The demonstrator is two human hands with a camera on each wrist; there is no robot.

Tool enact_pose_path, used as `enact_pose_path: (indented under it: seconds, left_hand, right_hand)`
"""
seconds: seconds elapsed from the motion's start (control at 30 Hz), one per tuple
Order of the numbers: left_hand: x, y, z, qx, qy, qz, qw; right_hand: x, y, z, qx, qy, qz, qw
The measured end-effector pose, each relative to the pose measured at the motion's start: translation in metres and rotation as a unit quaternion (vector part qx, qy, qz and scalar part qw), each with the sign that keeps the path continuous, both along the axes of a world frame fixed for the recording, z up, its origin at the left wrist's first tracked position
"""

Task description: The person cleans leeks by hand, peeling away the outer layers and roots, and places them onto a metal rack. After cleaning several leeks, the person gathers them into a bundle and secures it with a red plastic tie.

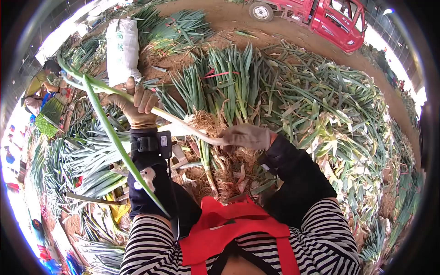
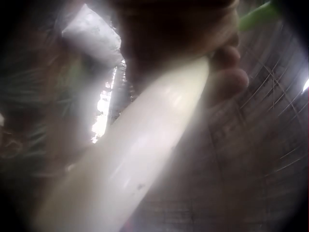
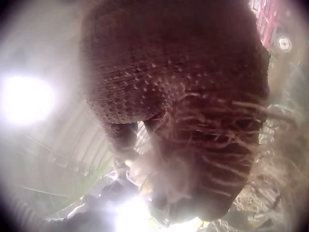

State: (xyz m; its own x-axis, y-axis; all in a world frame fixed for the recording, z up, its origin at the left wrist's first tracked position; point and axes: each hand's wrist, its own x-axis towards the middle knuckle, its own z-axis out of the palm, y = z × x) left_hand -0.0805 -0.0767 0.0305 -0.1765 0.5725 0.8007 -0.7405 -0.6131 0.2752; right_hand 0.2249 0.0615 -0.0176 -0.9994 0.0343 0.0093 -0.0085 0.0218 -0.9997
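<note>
One long green onion (image 1: 178,121) slants across the front of the person in the head view, its leaves at upper left and one leaf (image 1: 110,130) hanging over the left forearm. The gloved left hand (image 1: 137,105) grips the stalk partway along. At the root end, the gloved right hand (image 1: 246,137) pinches the stalk's base. In the left wrist view the white stalk (image 2: 140,145) runs out from the blurred left hand (image 2: 188,43). The right wrist view shows the dotted glove of the right hand (image 3: 178,92) with thin roots (image 3: 217,145) against its fingers.
Bundled onions (image 1: 233,82) stand just beyond the hands. A heap of loose leaves (image 1: 330,110) covers the right side, and more onions (image 1: 87,160) lie at left. Farther off are a white sack (image 1: 122,50), a red truck (image 1: 330,23) and a person (image 1: 43,87).
</note>
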Motion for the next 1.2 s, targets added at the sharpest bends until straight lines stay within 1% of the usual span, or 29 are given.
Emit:
enact_pose_path:
  seconds: [0.03,0.07,0.13,0.17,0.2,0.27,0.3,0.33,0.4,0.43,0.47,0.53,0.6,0.67,0.7,0.73,0.77,0.8,0.83,0.9,0.93,0.97,1.0,1.03,1.07,1.1,1.13,1.17,1.2]
  left_hand:
    - [0.002,0.000,0.001,0.009,0.008,-0.004,1.000]
    - [0.000,-0.003,0.000,0.010,0.007,-0.005,1.000]
    - [-0.009,-0.013,-0.006,-0.104,-0.012,0.090,0.990]
    - [0.001,-0.023,-0.002,-0.252,-0.060,0.251,0.933]
    - [0.008,-0.027,0.006,-0.304,-0.091,0.296,0.901]
    - [0.020,-0.034,0.020,-0.414,-0.098,0.375,0.824]
    - [-0.003,-0.041,0.008,-0.399,-0.081,0.355,0.842]
    - [-0.033,-0.049,-0.009,-0.357,-0.073,0.259,0.895]
    - [-0.024,-0.062,0.004,-0.399,-0.192,0.260,0.858]
    - [-0.036,-0.076,-0.006,-0.395,-0.168,0.243,0.870]
    - [-0.040,-0.086,-0.013,-0.390,-0.171,0.250,0.869]
    - [-0.040,-0.105,-0.012,-0.455,-0.115,0.269,0.841]
    - [-0.042,-0.116,-0.010,-0.449,-0.138,0.277,0.838]
    - [-0.043,-0.131,-0.002,-0.509,-0.174,0.304,0.786]
    - [-0.051,-0.141,-0.005,-0.505,-0.205,0.262,0.797]
    - [-0.057,-0.147,-0.009,-0.502,-0.209,0.266,0.796]
    - [-0.063,-0.154,-0.014,-0.510,-0.221,0.272,0.786]
    - [-0.068,-0.161,-0.018,-0.516,-0.234,0.278,0.775]
    - [-0.076,-0.166,-0.031,-0.510,-0.240,0.285,0.775]
    - [-0.095,-0.176,-0.072,-0.588,-0.224,0.281,0.725]
    - [-0.104,-0.181,-0.090,-0.625,-0.218,0.278,0.696]
    - [-0.114,-0.185,-0.108,-0.640,-0.237,0.241,0.690]
    - [-0.122,-0.191,-0.117,-0.653,-0.255,0.204,0.683]
    - [-0.117,-0.198,-0.111,-0.625,-0.200,0.190,0.730]
    - [-0.122,-0.202,-0.109,-0.602,-0.175,0.212,0.749]
    - [-0.116,-0.198,-0.101,-0.589,-0.226,0.307,0.712]
    - [-0.108,-0.192,-0.093,-0.571,-0.274,0.397,0.664]
    - [-0.106,-0.192,-0.087,-0.534,-0.317,0.377,0.687]
    - [-0.099,-0.187,-0.081,-0.542,-0.327,0.365,0.682]
  right_hand:
    - [0.001,-0.004,0.007,0.070,-0.098,0.021,0.993]
    - [-0.001,-0.006,0.005,0.070,-0.098,0.020,0.992]
    - [-0.007,-0.004,-0.008,0.106,-0.107,0.024,0.988]
    - [-0.010,-0.006,-0.012,0.144,-0.043,-0.010,0.989]
    - [-0.009,-0.006,-0.016,0.140,-0.047,-0.007,0.989]
    - [-0.008,-0.004,-0.011,0.033,0.047,-0.074,0.996]
    - [-0.010,-0.006,0.007,0.024,-0.035,-0.100,0.994]
    - [-0.015,-0.005,0.008,0.023,-0.038,-0.098,0.994]
    - [-0.025,-0.007,0.009,-0.019,0.041,-0.181,0.982]
    - [-0.032,-0.008,0.007,-0.070,0.057,-0.192,0.977]
    - [-0.040,-0.006,0.003,-0.067,0.058,-0.183,0.979]
    - [-0.057,-0.007,0.002,-0.101,0.048,-0.253,0.961]
    - [-0.072,-0.009,0.002,-0.093,0.039,-0.262,0.960]
    - [-0.099,-0.008,0.000,-0.006,0.074,-0.304,0.950]
    - [-0.113,-0.012,0.004,-0.033,0.105,-0.284,0.952]
    - [-0.124,-0.014,0.008,-0.031,0.105,-0.278,0.954]
    - [-0.135,-0.016,0.012,0.109,0.066,-0.253,0.959]
    - [-0.146,-0.016,0.018,0.249,0.027,-0.221,0.943]
    - [-0.169,-0.010,0.002,0.332,0.037,-0.180,0.925]
    - [-0.191,-0.003,-0.018,0.418,-0.045,-0.113,0.900]
    - [-0.185,-0.020,0.006,0.510,-0.123,-0.098,0.846]
    - [-0.190,-0.023,0.004,0.513,-0.116,-0.086,0.846]
    - [-0.194,-0.022,0.001,0.567,-0.183,-0.041,0.802]
    - [-0.201,-0.016,-0.003,0.617,-0.245,0.002,0.748]
    - [-0.208,-0.008,-0.006,0.611,-0.246,0.045,0.751]
    - [-0.210,-0.002,-0.007,0.633,-0.209,0.065,0.742]
    - [-0.213,0.004,-0.012,0.652,-0.173,0.085,0.733]
    - [-0.221,0.010,-0.024,0.656,-0.167,0.095,0.730]
    - [-0.234,0.022,-0.046,0.586,-0.194,0.147,0.773]
